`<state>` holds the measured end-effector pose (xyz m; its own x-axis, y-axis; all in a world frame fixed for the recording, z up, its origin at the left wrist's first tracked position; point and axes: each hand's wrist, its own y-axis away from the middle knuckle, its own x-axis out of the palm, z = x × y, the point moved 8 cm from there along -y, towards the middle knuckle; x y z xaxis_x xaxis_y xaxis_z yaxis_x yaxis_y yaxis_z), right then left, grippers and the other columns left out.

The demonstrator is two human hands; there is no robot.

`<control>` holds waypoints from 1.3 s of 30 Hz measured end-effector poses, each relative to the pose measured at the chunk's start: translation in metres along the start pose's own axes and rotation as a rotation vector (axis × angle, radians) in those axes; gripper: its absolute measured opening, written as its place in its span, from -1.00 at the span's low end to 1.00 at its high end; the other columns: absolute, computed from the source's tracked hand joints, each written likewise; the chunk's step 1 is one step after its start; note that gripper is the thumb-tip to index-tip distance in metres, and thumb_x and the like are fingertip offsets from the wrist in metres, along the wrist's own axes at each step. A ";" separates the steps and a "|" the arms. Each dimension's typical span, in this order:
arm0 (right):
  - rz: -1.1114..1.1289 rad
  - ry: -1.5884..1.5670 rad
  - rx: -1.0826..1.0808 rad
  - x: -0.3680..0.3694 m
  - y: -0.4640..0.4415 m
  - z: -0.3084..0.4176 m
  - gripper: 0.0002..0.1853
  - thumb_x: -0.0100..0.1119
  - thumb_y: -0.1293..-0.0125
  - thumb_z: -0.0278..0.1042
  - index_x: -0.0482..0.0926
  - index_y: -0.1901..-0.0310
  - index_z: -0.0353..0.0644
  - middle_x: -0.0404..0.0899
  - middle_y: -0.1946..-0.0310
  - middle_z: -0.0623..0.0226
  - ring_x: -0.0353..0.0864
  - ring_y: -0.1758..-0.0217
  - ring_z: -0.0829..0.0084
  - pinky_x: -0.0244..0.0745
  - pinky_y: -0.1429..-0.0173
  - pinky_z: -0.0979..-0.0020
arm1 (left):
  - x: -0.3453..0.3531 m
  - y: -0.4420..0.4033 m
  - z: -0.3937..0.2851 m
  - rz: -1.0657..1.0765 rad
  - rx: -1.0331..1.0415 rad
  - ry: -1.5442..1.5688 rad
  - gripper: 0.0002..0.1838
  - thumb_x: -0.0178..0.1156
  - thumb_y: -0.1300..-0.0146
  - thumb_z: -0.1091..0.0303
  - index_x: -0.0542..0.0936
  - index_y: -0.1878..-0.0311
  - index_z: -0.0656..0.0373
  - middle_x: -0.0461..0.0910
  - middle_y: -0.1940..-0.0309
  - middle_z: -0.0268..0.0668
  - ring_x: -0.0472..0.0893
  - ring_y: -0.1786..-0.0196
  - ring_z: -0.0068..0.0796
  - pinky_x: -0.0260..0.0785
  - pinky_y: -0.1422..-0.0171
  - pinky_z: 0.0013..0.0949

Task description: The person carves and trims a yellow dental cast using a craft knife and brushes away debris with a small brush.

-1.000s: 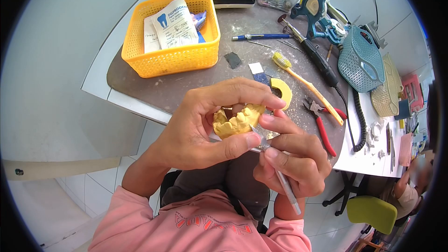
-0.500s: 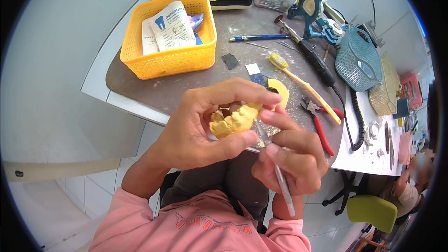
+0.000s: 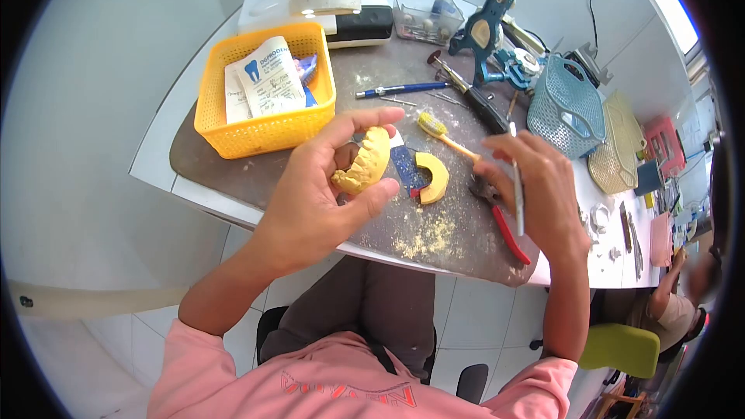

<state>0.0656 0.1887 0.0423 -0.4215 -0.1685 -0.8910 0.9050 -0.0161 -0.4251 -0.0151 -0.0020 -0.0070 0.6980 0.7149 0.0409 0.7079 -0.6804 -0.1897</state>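
Observation:
My left hand [image 3: 299, 206] grips a yellow plaster dental cast [image 3: 371, 161] between thumb and fingers, above the bench. The row of teeth shows along its side. My right hand [image 3: 549, 198] is apart from the cast, over the right of the bench, closed around a slim silver pen-like carving tool [image 3: 519, 206]. The tool stands nearly upright in the picture. Under and beside that hand lie red-handled pliers [image 3: 508, 234] and a brush with yellow bristles [image 3: 432, 124], each partly covered by it. A second yellow horseshoe-shaped plaster piece [image 3: 437, 180] rests on the bench between my hands.
Yellow shavings [image 3: 427, 237] are scattered near the bench's front edge. A yellow basket [image 3: 268, 136] with papers stands at left. Behind are a blue pen [image 3: 403, 90], a corded handpiece [image 3: 485, 109], a blue-green articulator [image 3: 483, 35] and a blue basket [image 3: 565, 105]. A seated person [image 3: 660, 310] is at far right.
My right hand has moved away from the cast to the right, taking the tool with it. My left hand has turned the cast more upright. The view has shifted.

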 end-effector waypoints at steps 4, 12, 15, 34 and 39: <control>0.136 0.002 0.036 0.015 0.003 -0.003 -0.83 0.26 -0.35 -0.29 0.66 0.17 -0.21 0.54 0.45 0.19 0.58 0.35 0.22 0.42 0.23 0.19 | 0.003 -0.003 0.003 0.016 0.054 0.016 -0.37 0.29 -0.26 0.45 0.36 -0.40 0.20 0.47 -0.24 -0.21 0.41 -0.29 -0.58 0.25 -0.37 -0.48; -0.019 -0.269 -0.063 -0.012 -0.004 0.014 -0.91 0.27 -0.32 -0.45 0.65 0.20 -0.27 0.53 0.46 0.19 0.49 0.52 0.24 0.41 0.37 0.29 | 0.001 0.001 0.005 -0.001 0.038 0.061 -0.33 0.32 -0.29 0.38 0.32 -0.44 0.21 0.47 -0.25 -0.21 0.39 -0.32 -0.54 0.24 -0.38 -0.45; 0.088 -0.377 -0.204 -0.007 -0.006 0.041 -0.91 0.30 -0.29 -0.45 0.67 0.21 -0.25 0.53 0.48 0.20 0.52 0.50 0.26 0.42 0.39 0.30 | 0.001 0.000 0.009 0.004 0.037 0.095 -0.30 0.35 -0.27 0.38 0.31 -0.45 0.21 0.46 -0.26 -0.21 0.40 -0.30 -0.54 0.24 -0.36 -0.47; 0.012 -0.006 -0.124 0.029 -0.028 -0.002 -0.82 0.27 -0.33 -0.30 0.61 0.27 -0.25 0.54 0.48 0.24 0.61 0.46 0.21 0.51 0.37 0.24 | 0.003 -0.009 -0.013 -0.010 0.213 -0.362 -0.65 0.26 -0.28 0.41 0.48 -0.11 0.20 0.43 0.20 -0.40 0.37 0.14 -0.68 0.29 0.01 -0.54; -0.186 0.194 -0.317 0.005 -0.031 0.016 -0.86 0.28 -0.31 -0.30 0.56 0.22 -0.14 0.39 0.49 0.36 0.53 0.44 0.36 0.44 0.45 0.32 | 0.007 -0.042 -0.035 0.064 0.365 -0.427 -0.89 0.24 -0.31 0.44 0.51 0.21 0.23 0.43 0.22 -0.36 0.41 0.11 -0.60 0.29 -0.04 -0.49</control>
<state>0.0363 0.1727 0.0535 -0.6068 -0.0024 -0.7949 0.7626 0.2804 -0.5830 -0.0361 0.0263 0.0356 0.5792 0.7274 -0.3681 0.5292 -0.6789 -0.5090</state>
